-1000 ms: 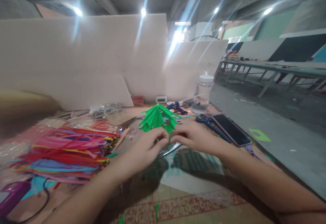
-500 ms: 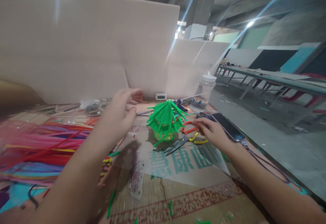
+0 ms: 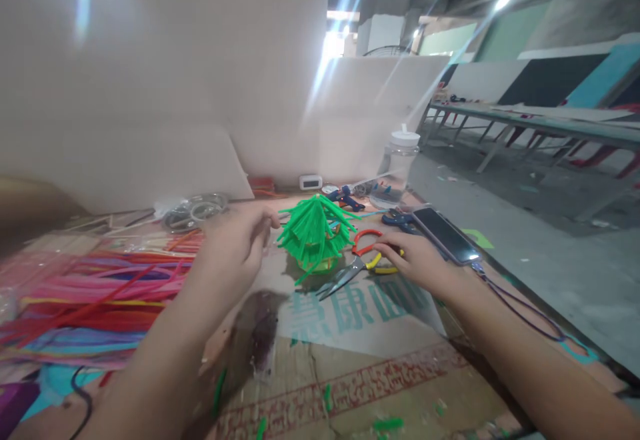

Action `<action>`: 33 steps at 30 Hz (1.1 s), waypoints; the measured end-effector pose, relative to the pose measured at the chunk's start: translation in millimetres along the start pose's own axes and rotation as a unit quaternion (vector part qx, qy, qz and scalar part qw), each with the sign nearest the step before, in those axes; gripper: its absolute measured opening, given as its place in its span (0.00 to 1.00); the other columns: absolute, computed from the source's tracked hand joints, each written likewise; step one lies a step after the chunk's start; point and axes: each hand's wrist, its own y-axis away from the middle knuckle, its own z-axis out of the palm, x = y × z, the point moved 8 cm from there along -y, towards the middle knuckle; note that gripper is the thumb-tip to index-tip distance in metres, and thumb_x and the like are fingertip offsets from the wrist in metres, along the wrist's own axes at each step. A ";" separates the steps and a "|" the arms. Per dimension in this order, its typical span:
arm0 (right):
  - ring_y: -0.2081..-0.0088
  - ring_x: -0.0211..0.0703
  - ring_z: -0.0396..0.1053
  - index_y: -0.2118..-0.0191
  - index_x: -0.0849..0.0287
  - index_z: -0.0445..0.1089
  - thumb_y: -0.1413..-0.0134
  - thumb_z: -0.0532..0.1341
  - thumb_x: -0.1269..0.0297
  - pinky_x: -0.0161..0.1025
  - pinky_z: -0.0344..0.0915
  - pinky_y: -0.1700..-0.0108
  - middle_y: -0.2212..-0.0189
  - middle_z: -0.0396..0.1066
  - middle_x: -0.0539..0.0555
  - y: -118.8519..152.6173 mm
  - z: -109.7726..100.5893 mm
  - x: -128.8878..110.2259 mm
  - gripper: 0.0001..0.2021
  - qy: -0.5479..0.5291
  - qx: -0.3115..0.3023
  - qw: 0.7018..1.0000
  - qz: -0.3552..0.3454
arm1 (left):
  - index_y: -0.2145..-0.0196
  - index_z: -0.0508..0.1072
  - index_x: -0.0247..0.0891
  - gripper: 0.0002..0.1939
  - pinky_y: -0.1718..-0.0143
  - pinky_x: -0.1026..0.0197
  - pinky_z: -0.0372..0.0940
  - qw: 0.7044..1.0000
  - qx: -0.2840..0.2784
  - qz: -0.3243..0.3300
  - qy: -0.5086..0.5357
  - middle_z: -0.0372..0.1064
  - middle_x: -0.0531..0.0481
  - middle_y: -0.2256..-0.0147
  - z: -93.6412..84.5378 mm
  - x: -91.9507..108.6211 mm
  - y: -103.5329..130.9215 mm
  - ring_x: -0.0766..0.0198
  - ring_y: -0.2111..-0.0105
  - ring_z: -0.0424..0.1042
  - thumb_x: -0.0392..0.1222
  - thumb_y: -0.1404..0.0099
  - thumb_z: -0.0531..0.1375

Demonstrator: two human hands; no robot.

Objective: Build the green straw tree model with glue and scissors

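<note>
A small tiered model [image 3: 316, 230] covered in bright green fuzzy strips, like a roof on a yellowish base, stands upright on the table. My left hand [image 3: 245, 243] is just to its left, fingers curved and apart with nothing in them. At the model's right, my right hand [image 3: 413, 257] has its bent fingers closed over the handles of the pliers [image 3: 345, 279]. The dark jaws point down-left, and yellow handles show under my fingers. A red loop handle [image 3: 367, 241] is beside my fingertips; whether it belongs to the same tool is unclear.
Left are bundled coloured pipe cleaners [image 3: 100, 293] and a clear tape roll [image 3: 203, 208]. Behind stand a small white digital display [image 3: 311, 182], a glue gun [image 3: 347, 197] and a bottle [image 3: 395, 167]. A phone [image 3: 445, 237] with a cable lies right. White boards [image 3: 165, 80] rise behind.
My left hand has come down and right, closer to the green model. My right hand stays at the handles. The whole view has shifted slightly.
</note>
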 end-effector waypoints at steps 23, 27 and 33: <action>0.41 0.55 0.66 0.41 0.50 0.67 0.55 0.58 0.79 0.49 0.64 0.43 0.41 0.67 0.57 8.0 31.8 19.8 0.33 0.004 -0.147 0.978 -0.147 | 0.67 0.74 0.39 0.11 0.64 0.59 0.60 0.989 0.115 -0.039 0.078 0.71 0.50 0.68 58.0 16.9 30.0 0.60 0.67 0.69 0.45 0.33 0.54; 0.43 0.51 0.65 0.39 0.51 0.65 0.50 0.59 0.77 0.46 0.63 0.44 0.40 0.65 0.58 4.3 39.0 14.3 0.32 0.017 -0.180 0.966 -0.186 | 0.72 0.66 0.39 0.14 0.63 0.56 0.59 0.990 0.133 -0.006 -0.038 0.66 0.46 0.71 62.1 8.5 30.5 0.56 0.66 0.66 0.40 0.31 0.46; 0.53 0.48 0.66 0.38 0.49 0.64 0.49 0.57 0.77 0.44 0.63 0.50 0.52 0.67 0.59 1.8 47.7 4.0 0.32 0.065 -0.170 0.961 -0.207 | 0.68 0.71 0.39 0.16 0.62 0.58 0.60 0.992 0.123 -0.034 0.015 0.73 0.46 0.66 52.7 -5.3 30.3 0.56 0.63 0.70 0.46 0.29 0.48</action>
